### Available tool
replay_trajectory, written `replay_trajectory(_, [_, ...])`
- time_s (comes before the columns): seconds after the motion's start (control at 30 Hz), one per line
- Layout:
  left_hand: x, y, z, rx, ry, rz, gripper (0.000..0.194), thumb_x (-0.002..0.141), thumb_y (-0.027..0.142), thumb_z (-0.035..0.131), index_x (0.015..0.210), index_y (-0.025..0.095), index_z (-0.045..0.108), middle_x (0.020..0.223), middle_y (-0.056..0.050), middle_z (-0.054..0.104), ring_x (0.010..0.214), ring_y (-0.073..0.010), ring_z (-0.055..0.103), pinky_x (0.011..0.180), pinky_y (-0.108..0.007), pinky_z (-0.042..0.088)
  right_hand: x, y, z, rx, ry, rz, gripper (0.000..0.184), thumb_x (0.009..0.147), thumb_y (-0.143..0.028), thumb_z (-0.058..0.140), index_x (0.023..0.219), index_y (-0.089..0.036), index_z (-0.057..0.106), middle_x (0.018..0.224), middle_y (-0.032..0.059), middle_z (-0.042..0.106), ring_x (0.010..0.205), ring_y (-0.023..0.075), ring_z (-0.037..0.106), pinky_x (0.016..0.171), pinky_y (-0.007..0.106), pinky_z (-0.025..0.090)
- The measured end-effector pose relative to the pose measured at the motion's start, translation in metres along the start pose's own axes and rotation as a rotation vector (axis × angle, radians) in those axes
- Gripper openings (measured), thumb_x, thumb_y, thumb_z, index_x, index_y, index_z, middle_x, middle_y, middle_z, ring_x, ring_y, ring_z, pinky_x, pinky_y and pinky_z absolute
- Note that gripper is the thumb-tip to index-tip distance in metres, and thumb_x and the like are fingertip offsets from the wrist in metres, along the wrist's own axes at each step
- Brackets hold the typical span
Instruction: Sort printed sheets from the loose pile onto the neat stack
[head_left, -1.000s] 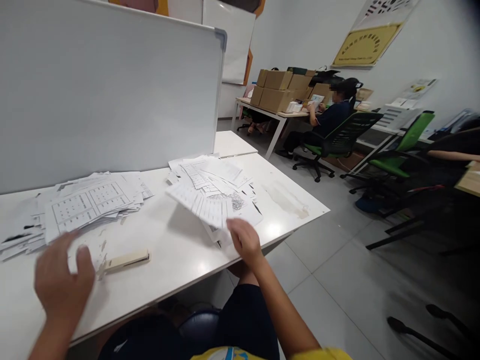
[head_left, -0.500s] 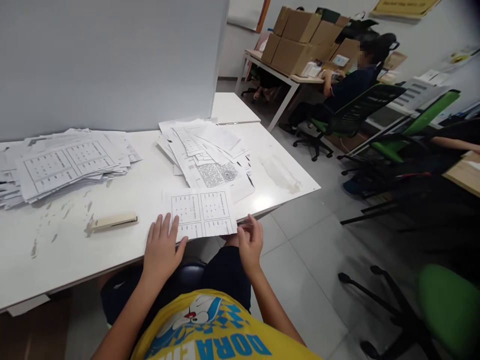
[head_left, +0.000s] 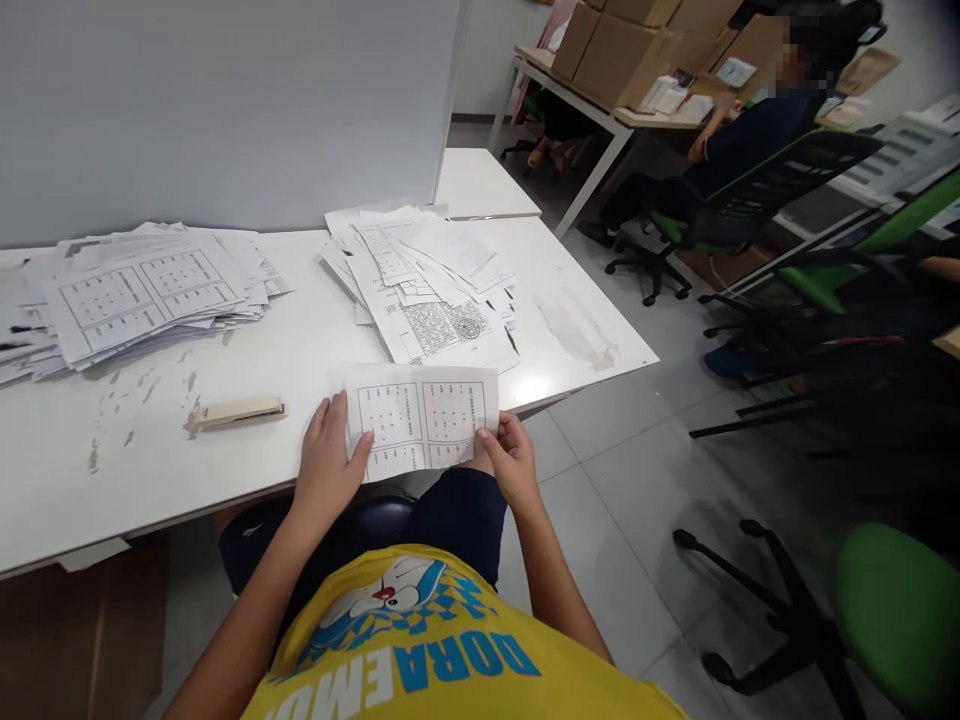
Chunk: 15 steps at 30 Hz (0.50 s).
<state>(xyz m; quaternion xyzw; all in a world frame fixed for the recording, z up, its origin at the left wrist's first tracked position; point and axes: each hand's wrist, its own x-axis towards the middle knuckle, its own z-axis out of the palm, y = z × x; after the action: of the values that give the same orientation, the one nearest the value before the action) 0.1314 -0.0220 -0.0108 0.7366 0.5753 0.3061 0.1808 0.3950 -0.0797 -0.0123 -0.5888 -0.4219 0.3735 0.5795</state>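
Note:
A printed sheet of paper [head_left: 421, 415] with boxed tables lies between my hands at the front edge of the white table [head_left: 247, 470]. My right hand [head_left: 513, 455] pinches its right edge, thumb on top and fingers behind. At the left edge, my left hand [head_left: 330, 450] has its thumb over the print and its fingers along the side, closed on the paper. Left of that hand a cream-coloured stapler [head_left: 238, 411] rests on the table. Just beyond the sheet is a loose pile of printed papers [head_left: 442, 300].
A larger paper stack [head_left: 150, 295] is at the left, below a grey partition [head_left: 225, 110]. Behind, a person [head_left: 765, 130] sits at a desk with cardboard boxes [head_left: 630, 55]. A green chair [head_left: 900, 600] stands at the right.
My right hand has taken hold of the sheet's right edge, and my left thumb has moved onto the paper. The sheet is lifted and tilted slightly towards me. The view has shifted.

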Motion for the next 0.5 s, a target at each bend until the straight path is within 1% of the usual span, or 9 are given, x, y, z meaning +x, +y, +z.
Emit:
replay_trajectory(0.07, [0.018, 0.0, -0.003, -0.215, 0.031, -0.063, 0.073, 0.092, 0.049, 0.053, 0.154, 0.019, 0.028, 0.14, -0.021, 0.054, 0.131, -0.0329, 0.053, 0.107, -0.055, 0.044, 0.006, -0.006, 0.006, -0.052, 0.061, -0.106, 0.022, 0.086, -0.043, 0.064, 0.099, -0.024, 0.06, 0.091, 0.0039, 0.072, 0.089, 0.0214, 0.068, 0.08, 0.035, 0.056])
replay_trajectory(0.1, [0.026, 0.001, -0.005, -0.327, 0.067, -0.061, 0.075, 0.092, 0.05, 0.054, 0.155, 0.021, 0.024, 0.133, -0.019, 0.058, 0.124, -0.03, 0.058, 0.104, -0.051, 0.048, 0.01, -0.01, 0.011, -0.057, 0.1, -0.147, 0.022, 0.087, -0.042, 0.063, 0.1, -0.025, 0.059, 0.092, 0.004, 0.071, 0.089, 0.0211, 0.067, 0.08, 0.035, 0.055])
replay_trajectory(0.13, [0.033, 0.002, -0.009, -0.422, 0.121, -0.037, 0.076, 0.092, 0.051, 0.054, 0.155, 0.023, 0.022, 0.127, -0.016, 0.06, 0.118, -0.0271, 0.062, 0.101, -0.047, 0.05, 0.015, -0.013, 0.016, -0.05, 0.14, -0.187, 0.023, 0.088, -0.042, 0.061, 0.102, -0.025, 0.057, 0.094, 0.0045, 0.07, 0.091, 0.021, 0.067, 0.081, 0.035, 0.055])
replay_trajectory(0.2, [0.041, 0.005, -0.017, -0.522, 0.245, 0.043, 0.074, 0.092, 0.051, 0.055, 0.154, 0.027, 0.022, 0.125, -0.013, 0.06, 0.115, -0.0238, 0.062, 0.1, -0.042, 0.051, 0.024, -0.019, 0.029, -0.005, 0.194, -0.266, 0.025, 0.089, -0.043, 0.059, 0.106, -0.025, 0.053, 0.098, 0.006, 0.067, 0.093, 0.021, 0.066, 0.083, 0.035, 0.054])
replay_trajectory(0.23, [0.042, 0.006, -0.021, -0.531, 0.29, 0.071, 0.071, 0.093, 0.051, 0.054, 0.153, 0.028, 0.024, 0.126, -0.013, 0.059, 0.116, -0.0233, 0.061, 0.1, -0.04, 0.05, 0.028, -0.019, 0.036, 0.024, 0.196, -0.294, 0.028, 0.089, -0.043, 0.059, 0.108, -0.025, 0.051, 0.099, 0.0065, 0.066, 0.094, 0.021, 0.065, 0.084, 0.035, 0.053])
replay_trajectory(0.3, [0.038, 0.005, -0.024, -0.515, 0.316, 0.08, 0.066, 0.094, 0.05, 0.051, 0.151, 0.026, 0.028, 0.123, -0.013, 0.06, 0.114, -0.023, 0.061, 0.1, -0.04, 0.05, 0.033, -0.017, 0.05, 0.074, 0.15, -0.307, 0.032, 0.087, -0.043, 0.059, 0.111, -0.024, 0.049, 0.1, 0.0069, 0.064, 0.094, 0.0209, 0.064, 0.084, 0.035, 0.053])
replay_trajectory(0.4, [0.026, -0.004, -0.019, -0.484, 0.297, 0.015, 0.057, 0.096, 0.049, 0.048, 0.145, 0.022, 0.037, 0.114, -0.012, 0.063, 0.107, -0.022, 0.063, 0.098, -0.04, 0.05, 0.034, -0.004, 0.067, 0.113, 0.033, -0.246, 0.032, 0.086, -0.041, 0.059, 0.111, -0.023, 0.05, 0.102, 0.007, 0.064, 0.097, 0.021, 0.064, 0.087, 0.035, 0.053])
replay_trajectory(0.5, [0.018, -0.013, -0.014, -0.424, 0.332, -0.075, 0.048, 0.095, 0.049, 0.05, 0.134, 0.022, 0.05, 0.119, -0.012, 0.064, 0.106, -0.0218, 0.063, 0.095, -0.038, 0.05, 0.032, 0.003, 0.07, 0.078, 0.002, -0.183, 0.026, 0.087, -0.042, 0.057, 0.104, -0.023, 0.053, 0.098, 0.0056, 0.066, 0.096, 0.0207, 0.065, 0.086, 0.035, 0.053])
